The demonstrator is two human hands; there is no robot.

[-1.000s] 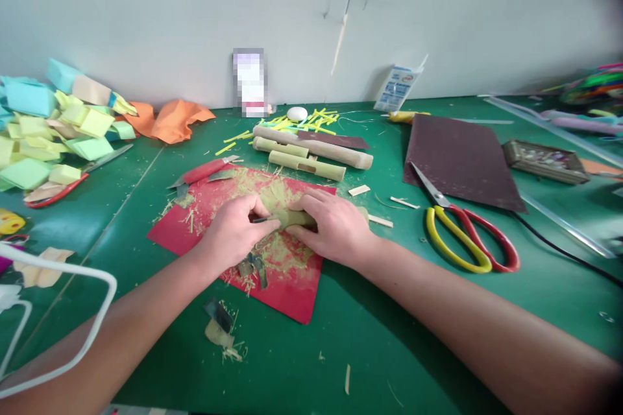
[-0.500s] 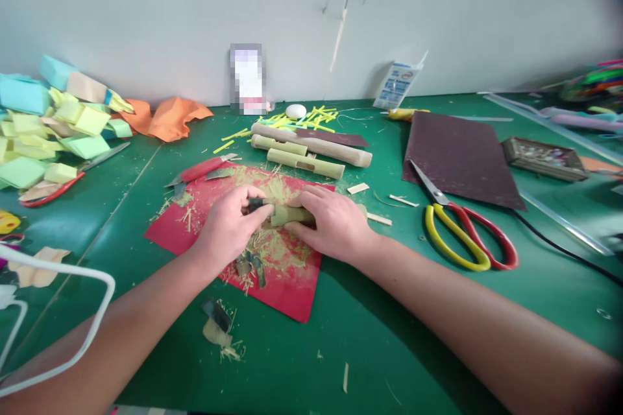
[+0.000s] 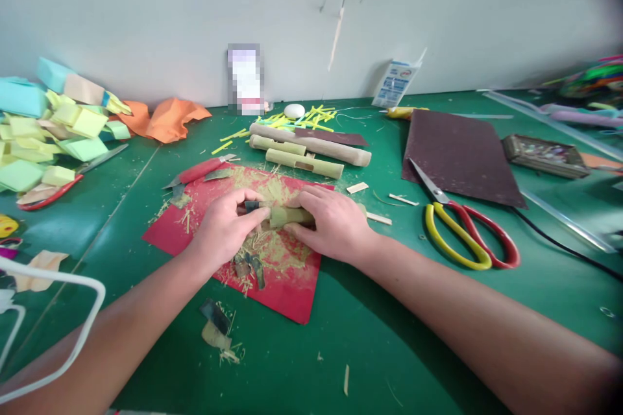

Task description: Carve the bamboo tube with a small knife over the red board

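Observation:
My right hand presses a short green bamboo piece down on a red cutting mat, fingers wrapped over it. My left hand is closed on a small dark blade, whose edge lies against the left end of the bamboo. Pale shavings and dark peeled strips lie on the mat under both hands. A red-handled knife rests at the mat's far left corner.
Three more bamboo sticks lie behind the mat. Yellow-and-red scissors and a dark sandpaper sheet are to the right. Coloured foam blocks pile at the left, with orange paper by the wall. A white wire frame sits lower left.
My left hand has drawn the blade leftward along the bamboo toward its end, then settled there. My right hand has kept the piece pinned in place.

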